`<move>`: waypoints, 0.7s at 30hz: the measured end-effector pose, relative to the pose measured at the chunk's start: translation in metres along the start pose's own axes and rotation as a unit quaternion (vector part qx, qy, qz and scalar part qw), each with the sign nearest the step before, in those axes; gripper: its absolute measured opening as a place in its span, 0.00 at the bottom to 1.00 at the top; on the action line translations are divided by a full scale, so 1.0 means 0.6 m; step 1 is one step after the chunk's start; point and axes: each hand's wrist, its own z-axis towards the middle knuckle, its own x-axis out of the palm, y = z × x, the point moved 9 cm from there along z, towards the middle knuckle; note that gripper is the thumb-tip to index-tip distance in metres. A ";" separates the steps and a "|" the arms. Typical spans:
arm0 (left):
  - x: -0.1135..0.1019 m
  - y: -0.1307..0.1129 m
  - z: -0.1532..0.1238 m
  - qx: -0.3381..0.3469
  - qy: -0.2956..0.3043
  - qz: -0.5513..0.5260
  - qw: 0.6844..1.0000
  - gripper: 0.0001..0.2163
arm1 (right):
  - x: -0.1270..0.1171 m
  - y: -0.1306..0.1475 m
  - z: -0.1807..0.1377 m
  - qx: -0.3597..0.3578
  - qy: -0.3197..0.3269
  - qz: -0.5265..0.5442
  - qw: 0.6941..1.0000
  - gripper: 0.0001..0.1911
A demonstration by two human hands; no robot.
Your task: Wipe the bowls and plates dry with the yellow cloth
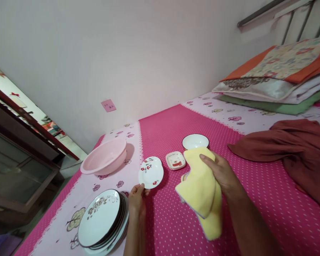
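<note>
My left hand (pixel 138 196) pinches the near edge of a small white plate (pixel 152 176) with red flowers. Just behind it shows the flowered rim of another small plate (pixel 152 161). In my right hand (pixel 222 171) is a folded yellow cloth (pixel 198 188), its corners hanging down above the pink sheet. A small square dish (pixel 175 160) with a red mark sits between the plates and the cloth. Partly hidden behind the cloth stands a white bowl (pixel 194 141) with a dark rim.
Several larger plates (pixel 102 217) are stacked at the lower left. Behind them stands a pink basin (pixel 104 156). Rust-red fabric (pixel 293 153) lies at the right, below folded bedding (pixel 277 81). The bed's left edge (pixel 53 209) drops to the floor.
</note>
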 end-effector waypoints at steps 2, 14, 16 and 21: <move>0.004 0.002 0.025 -0.005 -0.017 0.006 1.000 0.13 | 0.002 0.002 -0.001 0.005 -0.003 0.004 1.000 0.30; 0.033 0.031 0.097 -0.042 -0.061 0.049 0.996 0.16 | 0.010 0.000 -0.001 0.008 0.016 0.015 1.000 0.31; 0.036 0.031 0.098 -0.044 -0.059 0.053 0.996 0.16 | 0.008 -0.002 0.000 0.006 0.015 0.011 1.000 0.31; 0.039 0.028 0.095 -0.048 -0.052 0.057 0.996 0.16 | 0.007 -0.002 0.002 0.001 0.018 -0.011 1.000 0.30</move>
